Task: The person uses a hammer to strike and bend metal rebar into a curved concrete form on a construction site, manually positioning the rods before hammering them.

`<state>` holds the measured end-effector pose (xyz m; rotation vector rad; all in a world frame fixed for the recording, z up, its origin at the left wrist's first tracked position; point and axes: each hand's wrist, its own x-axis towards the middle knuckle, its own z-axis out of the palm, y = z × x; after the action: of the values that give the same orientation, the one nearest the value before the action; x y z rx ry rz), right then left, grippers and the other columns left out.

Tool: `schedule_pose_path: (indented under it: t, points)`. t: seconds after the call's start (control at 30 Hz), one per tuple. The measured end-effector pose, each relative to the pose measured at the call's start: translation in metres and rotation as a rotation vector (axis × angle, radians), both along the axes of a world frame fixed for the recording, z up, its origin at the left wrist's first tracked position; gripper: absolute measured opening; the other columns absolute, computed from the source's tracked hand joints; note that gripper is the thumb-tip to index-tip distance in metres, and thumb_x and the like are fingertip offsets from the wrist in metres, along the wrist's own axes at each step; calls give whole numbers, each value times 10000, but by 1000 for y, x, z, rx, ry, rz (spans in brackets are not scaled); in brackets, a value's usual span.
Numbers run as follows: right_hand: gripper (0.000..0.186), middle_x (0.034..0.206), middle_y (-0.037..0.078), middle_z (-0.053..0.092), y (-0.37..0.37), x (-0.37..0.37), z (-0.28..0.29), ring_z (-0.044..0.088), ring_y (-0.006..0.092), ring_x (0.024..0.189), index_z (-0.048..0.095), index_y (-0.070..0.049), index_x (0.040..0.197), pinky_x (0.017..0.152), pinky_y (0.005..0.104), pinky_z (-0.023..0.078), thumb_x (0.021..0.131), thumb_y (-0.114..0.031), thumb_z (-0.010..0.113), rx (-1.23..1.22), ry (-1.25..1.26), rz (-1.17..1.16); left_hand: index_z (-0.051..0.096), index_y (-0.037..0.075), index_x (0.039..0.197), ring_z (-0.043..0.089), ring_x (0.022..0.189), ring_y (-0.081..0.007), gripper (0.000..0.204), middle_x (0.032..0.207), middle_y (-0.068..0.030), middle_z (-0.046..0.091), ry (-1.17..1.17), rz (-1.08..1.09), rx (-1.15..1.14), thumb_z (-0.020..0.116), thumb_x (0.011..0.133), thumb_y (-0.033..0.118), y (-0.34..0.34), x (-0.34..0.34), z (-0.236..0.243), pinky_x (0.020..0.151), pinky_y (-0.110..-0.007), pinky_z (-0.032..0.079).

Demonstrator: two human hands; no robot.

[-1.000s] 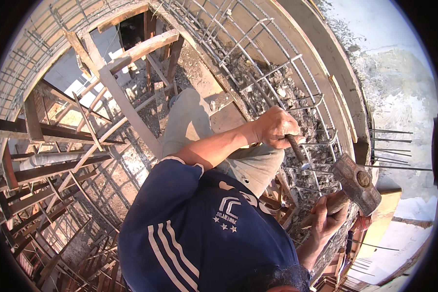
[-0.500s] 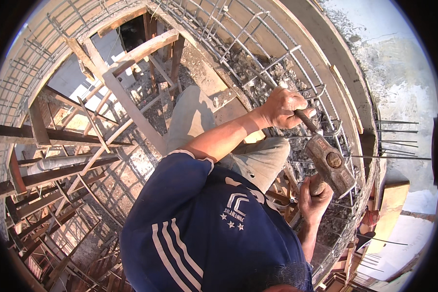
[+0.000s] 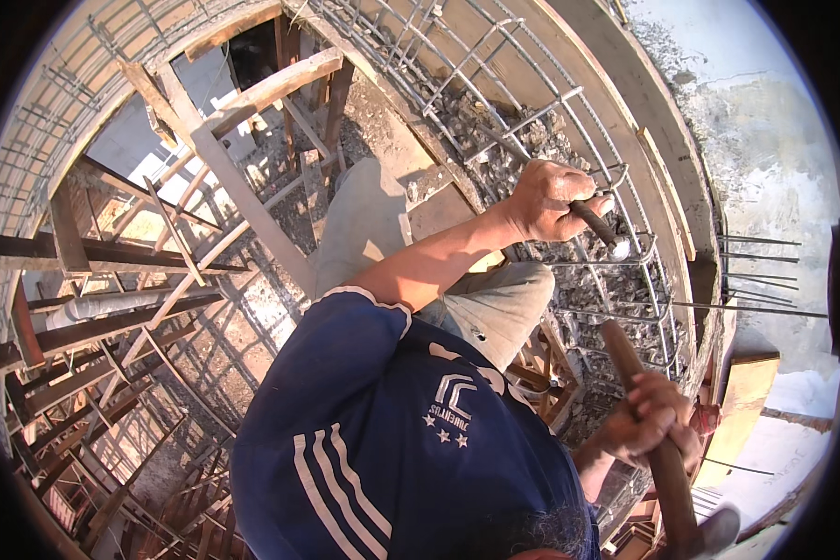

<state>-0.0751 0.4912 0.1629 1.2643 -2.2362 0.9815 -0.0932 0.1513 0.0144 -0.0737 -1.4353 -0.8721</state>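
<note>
Left hand (image 3: pixel 549 201) is fisted tight around a steel chisel (image 3: pixel 599 228), fingers wrapped on the upper shaft, the rod angling down and to the right out of the fist. Chisel tip sits at or against a bent rebar (image 3: pixel 569 93) loop, over broken concrete rubble (image 3: pixel 532 154); can't tell for sure if the tip touches concrete or steel, glare there. Right hand (image 3: pixel 651 420) is closed around the wooden hammer handle (image 3: pixel 667 467), gripping about midway; the handle runs from upper left above the fist down to the lower right. Hammer head (image 3: pixel 719 532) is at the bottom edge of the frame, blurred, low and well apart from the chisel.

Chisel is in the upper right of the view, inside the curved rebar cage that follows the timber formwork (image 3: pixel 644 140) wall. Hammer is lower right, near the person's side.

The person wears a dark blue shirt (image 3: pixel 392 448) with white stripes and grey trousers (image 3: pixel 495 303); left forearm reaches up and right across the middle. One knee is raised toward the rebar cage. Below and to the left, wooden props and beams (image 3: pixel 252 93) cross over more rebar mesh, with a grey pipe (image 3: pixel 112 303) lying across on the left. Bare rods stick out sideways at right, beside a pale concrete surface (image 3: pixel 765 149).
</note>
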Motion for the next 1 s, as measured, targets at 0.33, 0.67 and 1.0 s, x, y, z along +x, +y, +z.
schedule_pose_path:
  t: [0.33, 0.67, 1.0]
  points:
    - [89, 604, 29, 377, -34, 5, 89, 420, 146, 529, 512, -52, 913, 576, 334, 413, 852, -73, 574, -717, -34, 594, 538, 91, 605, 594, 529, -321, 301, 559, -94, 544, -77, 84, 48, 706, 820, 218, -15, 3, -11, 486, -407, 454]
    - [79, 688, 18, 574, -95, -10, -78, 544, 141, 540, 626, -47, 858, 537, 277, 444, 850, -87, 694, 146, -565, 209, 466, 70, 589, 536, 504, -320, 387, 532, -101, 477, -84, 25, 52, 702, 856, 220, 0, -1, -25, 474, -410, 396]
    - [106, 637, 3, 408, -54, 18, 105, 425, 113, 536, 470, -71, 786, 531, 286, 432, 843, -23, 544, -752, 154, 695, 542, 90, 589, 600, 531, -333, 345, 545, -107, 546, -125, 22, 92, 676, 860, 256, -17, -4, -2, 486, -427, 445]
